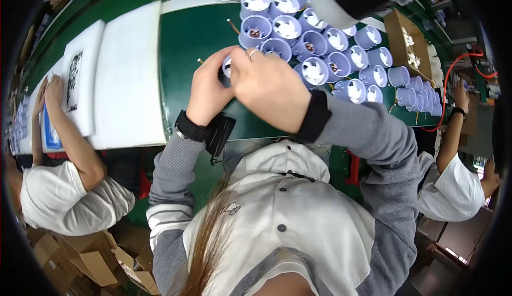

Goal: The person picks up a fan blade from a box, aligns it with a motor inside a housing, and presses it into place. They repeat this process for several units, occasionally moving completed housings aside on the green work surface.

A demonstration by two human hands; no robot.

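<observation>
Roughly partway, seemingly: from 12 to 3 o'clock of the hands, many lavender plastic cups (399, 76) carry white fan blades (314, 71), while a few show just brownish innards (255, 33), so likely unfinished. Left hand (209, 87) has its fingers curled round a half-hidden cup (226, 68), centre-frame; right hand (272, 88) bends over it, fingertips hidden, can't tell what they grip. Cups round, smooth; cardboard carton (394, 34) at 2 o'clock, matte white foam sheet (133, 83) at 9.
</observation>
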